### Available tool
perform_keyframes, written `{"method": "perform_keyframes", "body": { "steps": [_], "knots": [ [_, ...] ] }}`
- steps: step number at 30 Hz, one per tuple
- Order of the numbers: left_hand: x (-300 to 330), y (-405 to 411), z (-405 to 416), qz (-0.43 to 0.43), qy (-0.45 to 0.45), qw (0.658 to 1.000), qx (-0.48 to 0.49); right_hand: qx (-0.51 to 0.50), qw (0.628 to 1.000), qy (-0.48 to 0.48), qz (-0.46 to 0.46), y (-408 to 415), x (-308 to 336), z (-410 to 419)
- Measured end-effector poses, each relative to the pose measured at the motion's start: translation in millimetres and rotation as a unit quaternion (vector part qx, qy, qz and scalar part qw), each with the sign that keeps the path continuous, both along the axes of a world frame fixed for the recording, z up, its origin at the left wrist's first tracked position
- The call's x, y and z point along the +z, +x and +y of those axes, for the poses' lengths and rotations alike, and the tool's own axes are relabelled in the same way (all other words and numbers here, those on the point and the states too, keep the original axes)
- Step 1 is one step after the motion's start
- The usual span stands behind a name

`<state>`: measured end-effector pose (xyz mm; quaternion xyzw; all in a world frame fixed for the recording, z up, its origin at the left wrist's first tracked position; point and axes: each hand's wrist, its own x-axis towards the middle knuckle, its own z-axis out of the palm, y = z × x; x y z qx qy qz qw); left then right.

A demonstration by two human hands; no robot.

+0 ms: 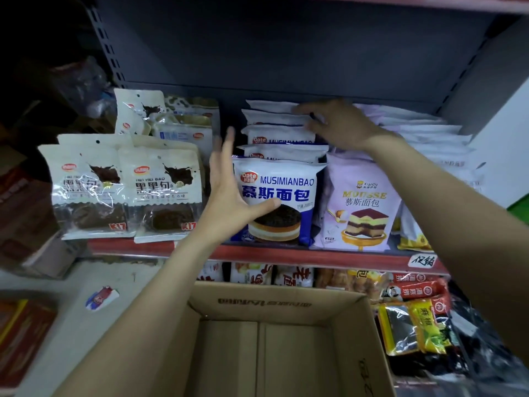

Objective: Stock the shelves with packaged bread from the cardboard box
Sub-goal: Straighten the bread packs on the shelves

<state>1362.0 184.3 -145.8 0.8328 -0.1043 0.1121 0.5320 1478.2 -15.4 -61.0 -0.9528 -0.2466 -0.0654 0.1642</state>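
Note:
A row of white-and-blue bread packs (282,193) stands upright on the red-edged shelf (286,253), one behind another. My left hand (232,190) lies flat against the left side of the front pack, fingers straight, thumb across its face. Farther back, my right hand (335,124) rests on the tops of the rear packs with loosely bent fingers. The cardboard box (283,339) stands open below the shelf, and its inside shows only bare cardboard.
Cream-and-brown bread bags (126,190) fill the shelf's left part. Lilac mousse bread packs (363,202) stand right of the blue ones. The lower shelf holds snack bags (415,310). Boxes and a scrap of wrapper (101,298) lie on the floor at the left.

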Motion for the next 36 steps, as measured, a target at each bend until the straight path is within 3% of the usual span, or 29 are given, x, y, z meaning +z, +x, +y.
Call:
{"method": "perform_keyframes", "body": {
  "steps": [2,4,7,12,17,29,36],
  "knots": [
    [-10,-4,-1,0.068,-0.076,0.995,0.011,-0.044,0.990,0.126,-0.046,-36,4,-11],
    [-16,-4,-2,0.136,-0.122,0.983,0.007,-0.083,0.953,0.282,-0.074,-85,-4,-18],
    [-20,-3,-4,0.174,-0.135,0.975,-0.018,-0.142,0.901,0.409,0.003,-153,-43,-15],
    [-25,2,-5,0.166,-0.120,0.978,-0.041,-0.147,0.922,0.343,0.101,-163,-111,25],
    [-33,6,-1,0.149,-0.125,0.980,-0.047,-0.100,0.896,0.417,0.115,-132,-132,38],
    [-29,11,-4,0.134,-0.072,0.985,-0.084,-0.126,0.878,0.454,0.083,-130,-134,38],
    [-35,5,-11,0.127,-0.109,0.983,-0.081,-0.134,0.876,0.457,0.078,-131,-135,34]
  ]
}}
